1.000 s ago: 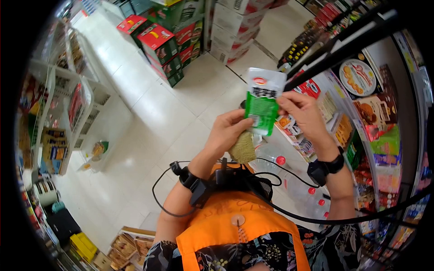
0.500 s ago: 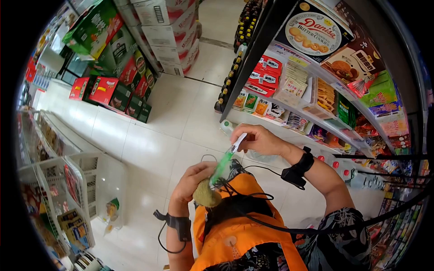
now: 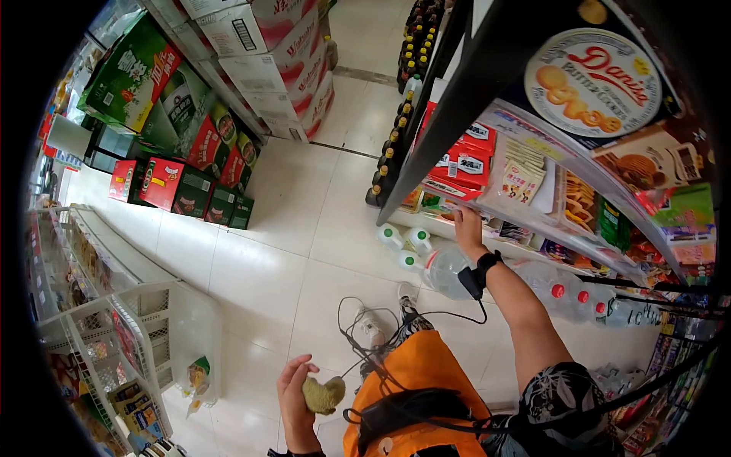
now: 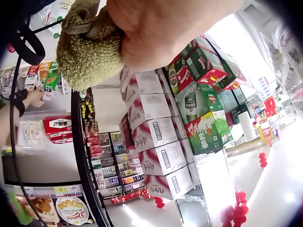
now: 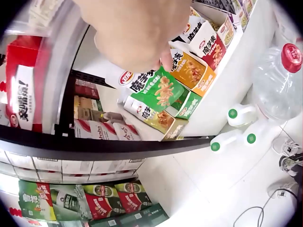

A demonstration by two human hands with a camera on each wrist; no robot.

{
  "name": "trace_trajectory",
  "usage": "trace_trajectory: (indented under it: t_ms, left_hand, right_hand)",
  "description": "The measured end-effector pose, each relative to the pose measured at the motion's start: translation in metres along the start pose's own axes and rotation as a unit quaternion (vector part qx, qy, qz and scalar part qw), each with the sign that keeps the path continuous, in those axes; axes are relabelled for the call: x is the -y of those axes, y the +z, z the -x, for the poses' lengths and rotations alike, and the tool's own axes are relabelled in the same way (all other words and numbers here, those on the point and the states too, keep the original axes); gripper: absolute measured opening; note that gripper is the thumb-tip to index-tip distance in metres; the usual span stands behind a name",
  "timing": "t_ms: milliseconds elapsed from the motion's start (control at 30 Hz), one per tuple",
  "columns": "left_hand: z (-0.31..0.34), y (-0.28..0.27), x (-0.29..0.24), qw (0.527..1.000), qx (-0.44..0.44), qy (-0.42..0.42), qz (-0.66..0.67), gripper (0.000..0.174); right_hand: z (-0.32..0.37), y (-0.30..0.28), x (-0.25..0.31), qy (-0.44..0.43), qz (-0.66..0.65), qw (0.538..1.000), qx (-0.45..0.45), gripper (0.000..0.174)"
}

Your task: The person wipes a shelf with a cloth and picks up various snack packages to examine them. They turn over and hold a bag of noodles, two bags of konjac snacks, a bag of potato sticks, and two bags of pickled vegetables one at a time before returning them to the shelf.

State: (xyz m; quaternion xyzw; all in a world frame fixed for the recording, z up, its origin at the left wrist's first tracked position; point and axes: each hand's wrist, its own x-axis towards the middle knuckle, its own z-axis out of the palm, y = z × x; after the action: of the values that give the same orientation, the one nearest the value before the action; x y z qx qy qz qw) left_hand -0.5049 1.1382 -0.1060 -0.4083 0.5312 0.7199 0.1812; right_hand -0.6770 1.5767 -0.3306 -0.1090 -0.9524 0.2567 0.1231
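An olive-green cloth [image 3: 324, 394] is held at the thumb side of the left hand [image 3: 293, 392], whose fingers are loosely bent. The left wrist view shows this fuzzy cloth [image 4: 87, 52] bunched beside the palm [image 4: 165, 28]. Reaching under a shelf board, the right hand [image 3: 468, 228] is partly hidden in the head view. From the right wrist, the hand [image 5: 137, 33] pinches the top of a green snack packet [image 5: 163, 90] at a green display box [image 5: 189, 105], between orange [image 5: 189, 68] and yellowish [image 5: 163, 120] packages.
Red packets [image 3: 464, 160] and a Danisa cookie box [image 3: 594, 80] stand on shelves above. Below are large clear bottles [image 3: 449, 270] and green-capped jugs [image 3: 410, 260]. Dark bottles [image 3: 392, 141], stacked cartons [image 3: 263, 72] and a white basket [image 3: 190, 320] stand around the tiled floor.
The packet has left the space between the hands and moved with the right hand to the lower shelf. The left hand let go of it and moved down and left, keeping the cloth.
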Motion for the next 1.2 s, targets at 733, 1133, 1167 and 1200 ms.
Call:
trace_trajectory:
  t_ms: [733, 1133, 1167, 1200]
  left_hand:
    - [-0.022, 0.035, 0.020, 0.998, -0.044, -0.038, -0.016, 0.016]
    - [-0.016, 0.040, 0.015, 0.999, -0.026, -0.030, -0.004, 0.017]
    - [-0.015, 0.039, 0.015, 0.999, -0.026, -0.029, -0.003, 0.017]
    - [-0.013, 0.039, 0.014, 0.999, -0.025, -0.030, -0.007, 0.017]
  right_hand:
    - [-0.032, 0.070, -0.135, 0.115, 0.087, 0.989, 0.042, 0.029]
    - [-0.024, 0.059, -0.146, 0.191, 0.053, 0.979, 0.041, 0.038]
    - [-0.024, 0.057, -0.145, 0.197, 0.050, 0.979, 0.036, 0.038]
    - [-0.024, 0.054, -0.143, 0.199, 0.055, 0.978, 0.032, 0.039]
